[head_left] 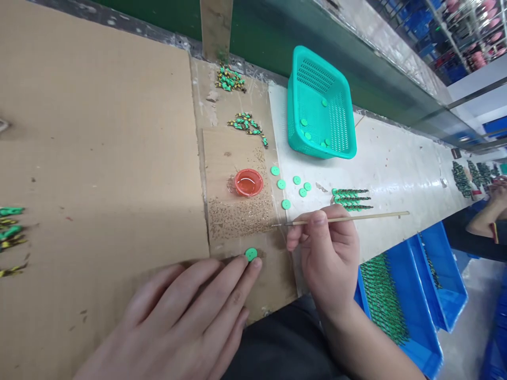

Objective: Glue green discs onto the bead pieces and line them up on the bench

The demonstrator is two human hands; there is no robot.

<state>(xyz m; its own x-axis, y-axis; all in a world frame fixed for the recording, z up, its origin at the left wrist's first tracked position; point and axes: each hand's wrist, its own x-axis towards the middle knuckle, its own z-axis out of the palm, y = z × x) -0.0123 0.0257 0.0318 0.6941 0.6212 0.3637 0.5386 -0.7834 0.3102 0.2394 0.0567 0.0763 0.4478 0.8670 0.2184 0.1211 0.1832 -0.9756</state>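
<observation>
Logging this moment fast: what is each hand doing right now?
Left hand: flat and open, fingertips pressing a green disc on the cardboard.
Right hand: closed, pinching a thin stick.

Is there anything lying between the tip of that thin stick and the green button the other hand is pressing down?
Only the scatter of tiny beads on the board. The right hand holds the stick with its tip at the beads' edge; the green button sits just below under the left hand fingertips. Nothing bigger stands between.

Factory line: conveyor belt (277, 37), blue parts bins (415, 301)
</observation>
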